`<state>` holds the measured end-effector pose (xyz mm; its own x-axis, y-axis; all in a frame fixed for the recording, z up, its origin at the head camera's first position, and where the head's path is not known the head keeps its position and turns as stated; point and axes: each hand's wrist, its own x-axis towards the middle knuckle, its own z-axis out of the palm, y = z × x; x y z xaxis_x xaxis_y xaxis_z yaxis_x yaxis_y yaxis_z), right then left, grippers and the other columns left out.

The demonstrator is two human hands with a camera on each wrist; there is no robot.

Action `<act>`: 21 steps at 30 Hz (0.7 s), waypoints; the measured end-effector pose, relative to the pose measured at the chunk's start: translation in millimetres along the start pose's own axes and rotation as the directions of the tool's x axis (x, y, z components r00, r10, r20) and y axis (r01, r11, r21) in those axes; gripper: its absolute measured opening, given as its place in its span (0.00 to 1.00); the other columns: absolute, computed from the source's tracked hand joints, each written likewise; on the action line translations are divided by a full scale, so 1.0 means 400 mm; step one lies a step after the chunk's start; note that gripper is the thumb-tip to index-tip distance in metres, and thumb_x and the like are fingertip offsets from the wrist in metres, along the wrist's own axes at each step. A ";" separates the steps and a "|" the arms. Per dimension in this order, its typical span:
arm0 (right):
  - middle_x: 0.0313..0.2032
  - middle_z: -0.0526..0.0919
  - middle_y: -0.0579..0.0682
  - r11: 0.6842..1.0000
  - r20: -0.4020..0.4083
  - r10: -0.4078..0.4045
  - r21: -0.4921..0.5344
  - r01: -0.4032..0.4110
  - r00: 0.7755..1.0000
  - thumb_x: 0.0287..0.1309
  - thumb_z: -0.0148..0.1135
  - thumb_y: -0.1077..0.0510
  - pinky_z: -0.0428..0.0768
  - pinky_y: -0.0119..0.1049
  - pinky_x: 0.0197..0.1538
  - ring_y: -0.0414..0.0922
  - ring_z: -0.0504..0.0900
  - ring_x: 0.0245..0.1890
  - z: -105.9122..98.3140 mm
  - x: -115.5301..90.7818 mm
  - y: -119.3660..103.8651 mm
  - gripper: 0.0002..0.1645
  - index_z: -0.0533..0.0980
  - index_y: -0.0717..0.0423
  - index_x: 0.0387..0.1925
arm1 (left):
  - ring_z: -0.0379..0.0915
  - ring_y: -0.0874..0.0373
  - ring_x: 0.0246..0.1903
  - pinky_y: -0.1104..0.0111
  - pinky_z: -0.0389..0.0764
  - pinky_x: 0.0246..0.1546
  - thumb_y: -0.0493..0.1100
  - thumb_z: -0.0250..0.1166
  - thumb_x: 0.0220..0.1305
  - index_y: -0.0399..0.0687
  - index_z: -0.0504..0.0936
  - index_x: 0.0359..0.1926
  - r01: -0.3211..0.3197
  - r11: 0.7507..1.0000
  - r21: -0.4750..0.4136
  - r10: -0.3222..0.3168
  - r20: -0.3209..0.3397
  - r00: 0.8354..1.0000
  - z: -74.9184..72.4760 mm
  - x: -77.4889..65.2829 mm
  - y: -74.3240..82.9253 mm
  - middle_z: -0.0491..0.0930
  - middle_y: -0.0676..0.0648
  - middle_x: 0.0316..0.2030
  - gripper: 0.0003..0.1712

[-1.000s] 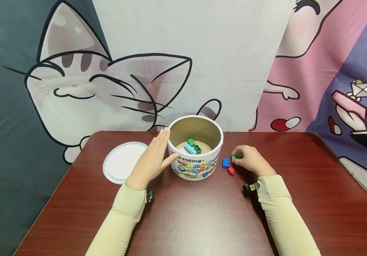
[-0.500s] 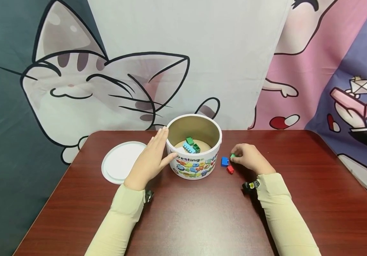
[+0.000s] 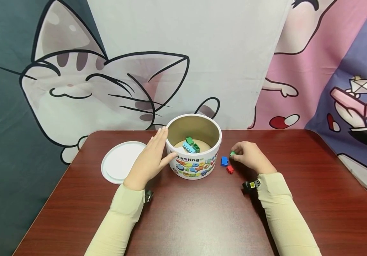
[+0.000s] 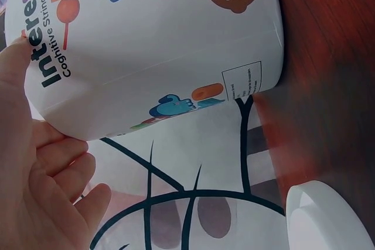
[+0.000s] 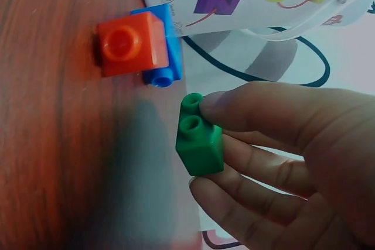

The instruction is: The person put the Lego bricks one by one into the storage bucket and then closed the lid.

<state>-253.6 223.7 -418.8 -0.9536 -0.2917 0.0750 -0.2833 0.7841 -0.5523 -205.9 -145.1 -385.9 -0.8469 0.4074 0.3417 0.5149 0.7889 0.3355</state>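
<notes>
A white tub (image 3: 196, 167) with colourful printing stands near the far edge of the table. My left hand (image 3: 148, 160) lies with straight fingers against its left side, the thumb at the rim. Inside the tub are a light blue brick (image 3: 188, 147) and two green bricks (image 3: 189, 141). Right of the tub, my right hand (image 3: 252, 156) pinches a small green toy brick (image 5: 199, 147) between thumb and fingers; the right wrist view shows its two studs. Between that hand and the tub sit a blue brick (image 3: 224, 161) and a red brick (image 3: 230, 169).
A white round lid (image 3: 119, 163) lies flat on the brown table (image 3: 196, 220), left of the tub and partly behind my left hand. A curtain (image 3: 234, 64) with cartoon animals hangs behind the table.
The green brick has shifted slightly left and up in my right fingers and shows less in the head view. My left hand keeps its place at the tub. The head view has shifted slightly.
</notes>
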 end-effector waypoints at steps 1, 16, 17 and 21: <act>0.34 0.86 0.56 1.000 -0.007 -0.002 0.006 0.002 1.000 0.57 0.71 0.64 0.85 0.53 0.46 0.52 0.83 0.37 -0.002 -0.001 -0.001 0.09 0.84 0.66 0.40 | 0.41 0.49 0.79 0.53 0.49 0.77 0.60 0.58 0.74 0.36 0.49 0.79 -0.002 1.000 -0.001 0.002 -0.001 1.000 0.000 0.000 0.000 0.50 0.38 0.78 0.49; 0.38 0.84 0.58 0.987 -0.238 -0.156 0.002 0.161 0.959 0.57 0.70 0.67 0.83 0.49 0.43 0.52 0.83 0.36 -0.041 -0.021 -0.067 0.09 0.84 0.65 0.41 | 0.41 0.49 0.79 0.53 0.49 0.77 0.59 0.58 0.74 0.35 0.49 0.79 0.006 1.000 -0.002 -0.006 0.002 1.000 -0.001 0.000 0.001 0.50 0.38 0.78 0.48; 0.38 0.84 0.58 0.985 -0.261 -0.167 0.001 0.173 0.951 0.57 0.70 0.67 0.83 0.49 0.43 0.52 0.83 0.36 -0.044 -0.023 -0.072 0.10 0.84 0.65 0.41 | 0.41 0.49 0.79 0.53 0.49 0.77 0.59 0.58 0.74 0.35 0.49 0.79 0.006 1.000 -0.002 -0.006 0.003 1.000 -0.001 0.000 0.001 0.50 0.38 0.78 0.48; 0.37 0.84 0.56 0.971 -0.353 -0.231 -0.017 0.240 0.907 0.55 0.72 0.69 0.85 0.49 0.41 0.51 0.84 0.34 -0.050 -0.028 -0.091 0.11 0.84 0.65 0.42 | 0.41 0.49 0.79 0.53 0.49 0.77 0.59 0.58 0.74 0.35 0.49 0.79 0.004 1.000 -0.003 -0.004 0.002 1.000 -0.001 0.001 0.001 0.50 0.38 0.78 0.49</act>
<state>-234.6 209.4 -382.9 -0.8353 -0.2520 0.4887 -0.5060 0.7002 -0.5037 -205.9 -144.9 -385.3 -0.8492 0.4054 0.3383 0.5120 0.7889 0.3398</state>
